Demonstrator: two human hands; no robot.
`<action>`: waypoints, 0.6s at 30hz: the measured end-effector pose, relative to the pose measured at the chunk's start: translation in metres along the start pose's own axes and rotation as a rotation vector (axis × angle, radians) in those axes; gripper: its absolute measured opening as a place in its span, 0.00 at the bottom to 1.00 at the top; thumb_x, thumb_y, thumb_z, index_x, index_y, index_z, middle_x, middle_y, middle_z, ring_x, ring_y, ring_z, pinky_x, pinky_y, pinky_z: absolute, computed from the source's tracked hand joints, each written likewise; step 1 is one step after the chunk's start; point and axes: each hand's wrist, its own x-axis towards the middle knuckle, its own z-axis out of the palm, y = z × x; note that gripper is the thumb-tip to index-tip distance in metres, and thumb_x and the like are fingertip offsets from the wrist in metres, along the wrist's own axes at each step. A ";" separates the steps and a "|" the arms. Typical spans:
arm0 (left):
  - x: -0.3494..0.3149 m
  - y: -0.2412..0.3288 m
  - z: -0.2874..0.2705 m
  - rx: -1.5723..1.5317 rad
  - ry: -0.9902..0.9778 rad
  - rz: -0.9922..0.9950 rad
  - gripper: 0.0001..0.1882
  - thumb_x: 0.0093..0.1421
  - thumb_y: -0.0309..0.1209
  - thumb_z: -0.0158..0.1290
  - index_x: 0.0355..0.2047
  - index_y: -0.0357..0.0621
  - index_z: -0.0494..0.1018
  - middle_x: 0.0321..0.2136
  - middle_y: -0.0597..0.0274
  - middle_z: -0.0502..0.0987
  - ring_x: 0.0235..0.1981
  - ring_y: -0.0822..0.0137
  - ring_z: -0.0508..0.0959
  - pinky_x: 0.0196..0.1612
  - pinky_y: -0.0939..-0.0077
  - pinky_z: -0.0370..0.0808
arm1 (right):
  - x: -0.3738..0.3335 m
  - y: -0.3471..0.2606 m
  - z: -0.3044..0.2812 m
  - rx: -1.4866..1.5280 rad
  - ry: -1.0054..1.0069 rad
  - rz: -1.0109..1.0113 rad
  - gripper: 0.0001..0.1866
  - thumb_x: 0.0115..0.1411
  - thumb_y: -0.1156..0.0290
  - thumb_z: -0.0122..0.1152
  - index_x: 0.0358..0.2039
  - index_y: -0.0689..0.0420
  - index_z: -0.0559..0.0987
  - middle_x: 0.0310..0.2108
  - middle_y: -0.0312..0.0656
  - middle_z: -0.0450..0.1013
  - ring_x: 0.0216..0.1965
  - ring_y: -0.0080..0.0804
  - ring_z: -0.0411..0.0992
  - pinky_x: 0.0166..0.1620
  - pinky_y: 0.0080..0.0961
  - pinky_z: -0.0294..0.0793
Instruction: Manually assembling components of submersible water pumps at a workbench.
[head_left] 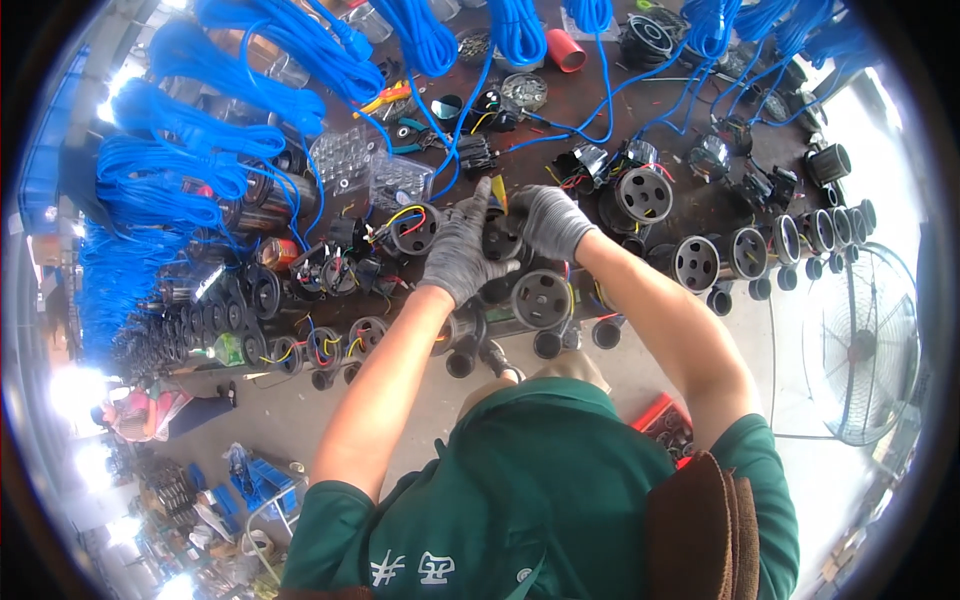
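Both my hands wear grey gloves and are close together at the near side of the dark workbench point(660, 110). My left hand point(458, 250) grips a black round housing point(502, 240) from its left side, with its thumb along the near edge and its index finger stretched away from me. At the right of that housing, my right hand point(552, 222) has its fingers curled closed; whatever they hold is hidden. A small yellow piece point(499, 192) sticks up between the two hands, its kind unclear. Left of my left hand lies another black housing point(413, 228) with red and yellow wires.
Coiled blue cables point(420, 35) hang along the far and left sides. Black slotted housings point(695, 262) line the near bench edge. Clear plastic trays point(400, 182), pliers point(405, 135) and a red cup point(565, 50) lie beyond my hands. A floor fan point(862, 345) stands right.
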 end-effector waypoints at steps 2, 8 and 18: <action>0.007 -0.006 -0.003 -0.066 -0.060 -0.087 0.73 0.35 0.41 0.79 0.75 0.46 0.42 0.57 0.47 0.70 0.59 0.46 0.70 0.66 0.56 0.67 | 0.002 0.004 0.003 0.668 0.004 0.446 0.15 0.62 0.60 0.70 0.40 0.60 0.85 0.25 0.38 0.80 0.23 0.29 0.76 0.31 0.31 0.77; 0.013 0.003 -0.018 0.244 -0.196 -0.036 0.60 0.38 0.51 0.76 0.68 0.43 0.61 0.59 0.44 0.67 0.58 0.46 0.72 0.64 0.55 0.70 | 0.008 -0.009 0.012 0.716 0.075 0.451 0.24 0.61 0.56 0.72 0.43 0.67 0.83 0.26 0.41 0.80 0.25 0.26 0.74 0.34 0.28 0.76; 0.025 0.023 -0.024 0.342 -0.483 -0.183 0.54 0.43 0.57 0.71 0.66 0.41 0.65 0.62 0.41 0.67 0.57 0.42 0.77 0.56 0.56 0.77 | -0.009 -0.007 -0.001 0.402 0.075 0.204 0.20 0.63 0.56 0.68 0.39 0.63 0.84 0.29 0.52 0.81 0.29 0.39 0.77 0.39 0.33 0.77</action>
